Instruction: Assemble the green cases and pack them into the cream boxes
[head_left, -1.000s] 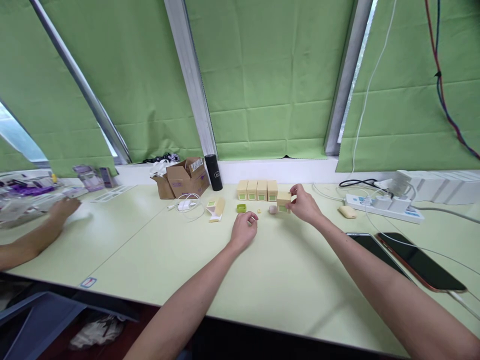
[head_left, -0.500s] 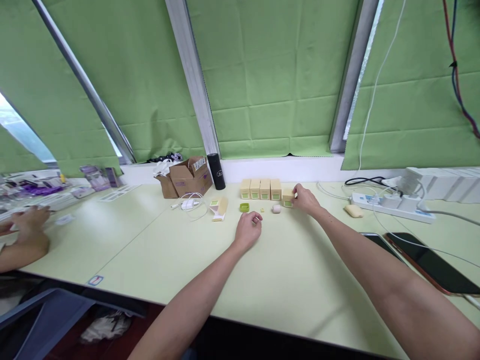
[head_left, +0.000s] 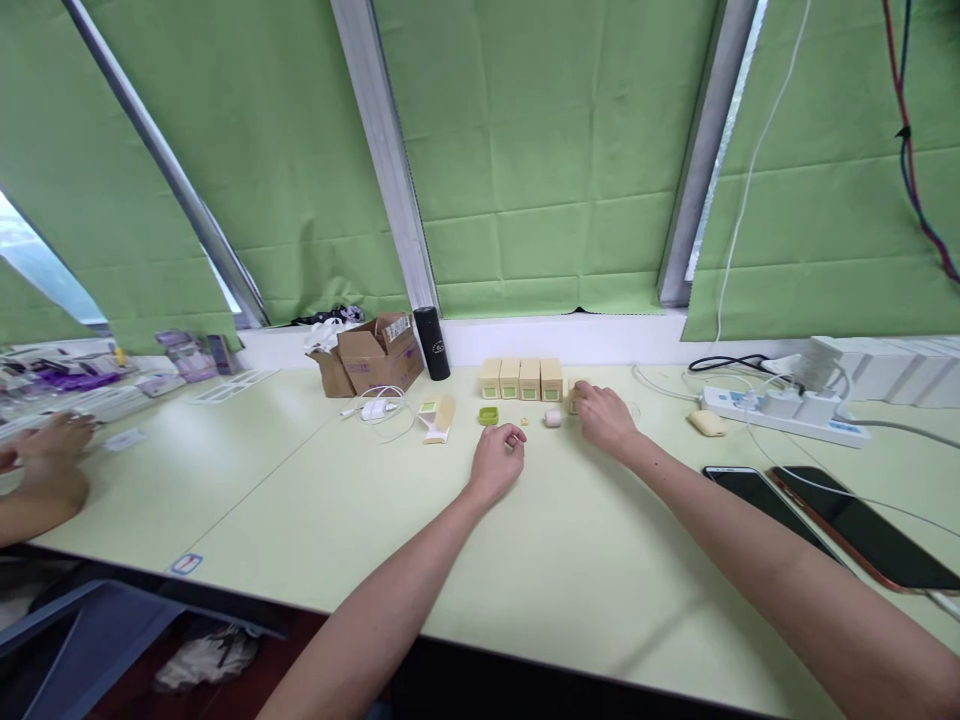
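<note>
My right hand [head_left: 606, 418] is closed at a small tan box [head_left: 572, 404], fingers over its front and right side, hiding most of it. A small pinkish-white rounded piece [head_left: 553, 418] lies just left of that box. Resting on the table, my left hand [head_left: 498, 458] has its fingers curled in, with nothing visible in them. Just beyond it sits a small green tray [head_left: 488, 415], and a tiny yellow piece [head_left: 524, 421] is to the tray's right. Behind these, several tan boxes [head_left: 530, 378] with green-edged labels stand side by side.
An opened tan carton [head_left: 437, 416], a white charger with cable [head_left: 378, 408], a cardboard box [head_left: 379, 355] and a black bottle [head_left: 432, 343] are to the left. To the right lie a power strip [head_left: 787, 412], a beige piece [head_left: 706, 423] and two phones [head_left: 862, 525]. Another person's hands [head_left: 56, 440] are far left.
My right hand has shifted a little left and toward me, and now covers more of the small box's front. My left hand has stayed in place.
</note>
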